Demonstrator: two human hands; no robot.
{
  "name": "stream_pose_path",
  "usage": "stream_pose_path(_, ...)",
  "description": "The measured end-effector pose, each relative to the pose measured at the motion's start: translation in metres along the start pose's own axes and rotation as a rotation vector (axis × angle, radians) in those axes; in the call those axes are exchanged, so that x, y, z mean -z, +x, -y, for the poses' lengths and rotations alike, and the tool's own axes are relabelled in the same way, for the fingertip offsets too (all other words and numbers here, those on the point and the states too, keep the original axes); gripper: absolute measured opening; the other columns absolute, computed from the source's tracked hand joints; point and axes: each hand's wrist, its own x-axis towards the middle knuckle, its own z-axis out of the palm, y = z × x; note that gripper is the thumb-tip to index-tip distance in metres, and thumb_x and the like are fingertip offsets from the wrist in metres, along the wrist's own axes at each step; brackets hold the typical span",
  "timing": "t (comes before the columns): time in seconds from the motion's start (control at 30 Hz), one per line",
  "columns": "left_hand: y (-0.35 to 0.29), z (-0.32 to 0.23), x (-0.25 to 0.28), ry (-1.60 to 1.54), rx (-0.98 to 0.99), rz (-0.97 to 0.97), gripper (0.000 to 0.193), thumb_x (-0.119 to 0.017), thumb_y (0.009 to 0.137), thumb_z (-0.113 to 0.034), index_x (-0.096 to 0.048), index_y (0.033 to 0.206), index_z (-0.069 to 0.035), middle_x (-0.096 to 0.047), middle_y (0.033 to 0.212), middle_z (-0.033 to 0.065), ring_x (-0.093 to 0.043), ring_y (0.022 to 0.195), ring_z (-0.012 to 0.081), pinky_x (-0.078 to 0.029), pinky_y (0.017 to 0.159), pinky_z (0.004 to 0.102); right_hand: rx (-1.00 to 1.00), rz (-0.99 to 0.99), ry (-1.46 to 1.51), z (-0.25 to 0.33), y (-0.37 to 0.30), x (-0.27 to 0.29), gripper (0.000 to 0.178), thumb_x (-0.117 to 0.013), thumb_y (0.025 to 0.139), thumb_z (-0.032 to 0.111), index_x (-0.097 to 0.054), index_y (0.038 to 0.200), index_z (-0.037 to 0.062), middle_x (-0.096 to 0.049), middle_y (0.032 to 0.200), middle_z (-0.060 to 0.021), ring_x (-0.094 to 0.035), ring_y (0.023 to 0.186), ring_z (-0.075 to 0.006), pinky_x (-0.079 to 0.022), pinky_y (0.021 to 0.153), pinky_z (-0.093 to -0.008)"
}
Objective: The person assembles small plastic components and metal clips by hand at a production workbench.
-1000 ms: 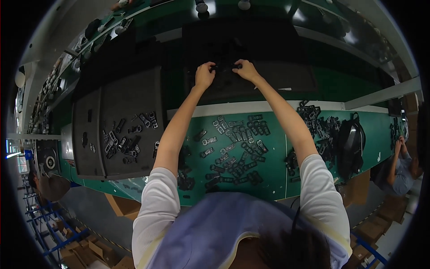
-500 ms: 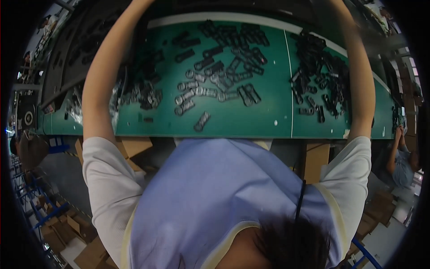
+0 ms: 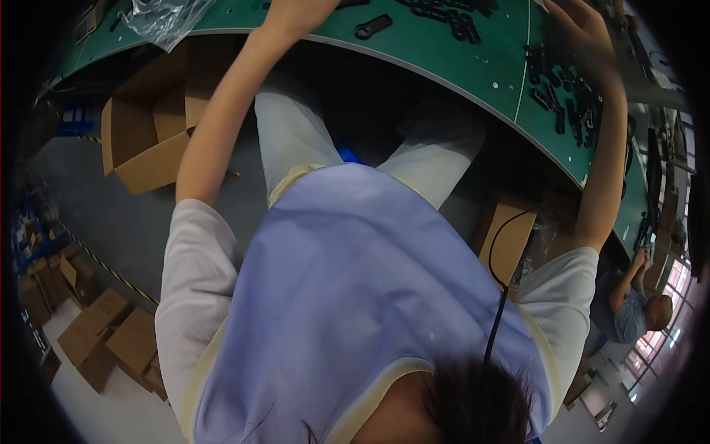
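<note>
At the top edge, my left hand (image 3: 303, 15) is over the near edge of the green table, its fingers cut off by the picture. Just right of it lies one black elongated part with a ringed end (image 3: 373, 27). A loose group of similar black parts (image 3: 451, 21) lies farther right. My right hand (image 3: 583, 28) is at the upper right, slightly blurred, its visible fingers stretched apart and partly out of the picture. Beside it, several small black parts (image 3: 562, 96) are heaped on the table. I make out nothing held in it.
The green table's (image 3: 481, 81) near edge curves across the top. A crumpled clear plastic bag (image 3: 166, 18) lies at its left. An open cardboard box (image 3: 144, 144) stands below on the floor; another carton (image 3: 506, 237) is by my right side. A person (image 3: 632, 311) is at the far right.
My view has tipped down and swung, so less of the tabletop shows and my legs appear. Both hands, out of the picture before, now come partly into it.
</note>
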Motion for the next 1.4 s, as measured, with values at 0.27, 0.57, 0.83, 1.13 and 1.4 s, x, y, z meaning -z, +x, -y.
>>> stream_pose_path(0.27, -0.228, 0.002, 0.020, 0.188, 0.531, -0.081, 0.021, -0.056, 0.085, -0.003, -0.061, 0.106, -0.004, -0.057, 0.105, 0.0111, -0.056, 0.098, 0.0260, -0.044, 0.085, 0.0332, 0.053, 0.070, -0.126, -0.017, -0.021, 0.017, 0.038, -0.058, 0.092, 0.030, -0.060, 0.122, 0.0068, -0.067, 0.109, -0.0084, -0.062, 0.103, -0.0181, -0.045, 0.092, -0.0286)
stream_pose_path(0.57, -0.340, -0.006, -0.018, 0.520, 0.602, 0.333, 0.012, -0.062, 0.081, -0.013, -0.068, 0.091, -0.010, -0.063, 0.092, 0.0069, -0.058, 0.093, 0.0239, -0.036, 0.088, 0.0370, 0.244, 0.101, 0.116, 0.043, -0.061, -0.009, 0.037, -0.065, 0.086, 0.024, -0.063, 0.116, 0.0026, -0.069, 0.099, -0.0095, -0.065, 0.096, -0.0188, -0.048, 0.088, -0.0310)
stream_pose_path(0.83, -0.375, -0.013, -0.004, 0.739, 0.844, 0.333, 0.013, -0.061, 0.082, -0.016, -0.070, 0.090, -0.011, -0.066, 0.086, 0.0045, -0.060, 0.087, 0.0231, -0.036, 0.081, 0.0366, 0.266, 0.259, 0.298, 0.029, -0.107, -0.047, 0.030, -0.062, 0.087, 0.015, -0.063, 0.114, 0.0013, -0.068, 0.100, -0.0107, -0.064, 0.096, -0.0201, -0.048, 0.087, -0.0314)
stream_pose_path(1.13, -0.369, -0.018, -0.009, 0.630, 1.070, 0.234, 0.015, -0.060, 0.083, -0.018, -0.070, 0.091, -0.010, -0.068, 0.083, 0.0060, -0.063, 0.079, 0.0231, -0.038, 0.079, 0.0366, 0.046, 0.546, 0.543, -0.003, -0.108, -0.091, 0.034, -0.062, 0.084, 0.015, -0.062, 0.114, -0.0013, -0.067, 0.103, -0.0123, -0.063, 0.100, -0.0237, -0.045, 0.093, -0.0334)
stream_pose_path(1.4, -0.364, -0.022, -0.017, 0.435, 1.163, 0.252, 0.015, -0.060, 0.084, -0.017, -0.069, 0.092, -0.008, -0.069, 0.081, 0.0067, -0.065, 0.074, 0.0227, -0.044, 0.073, 0.0364, 0.113, 0.824, 0.558, 0.012, -0.103, -0.163, 0.030, -0.060, 0.088, 0.017, -0.063, 0.113, 0.0006, -0.067, 0.102, -0.0131, -0.063, 0.097, -0.0257, -0.047, 0.090, -0.0349)
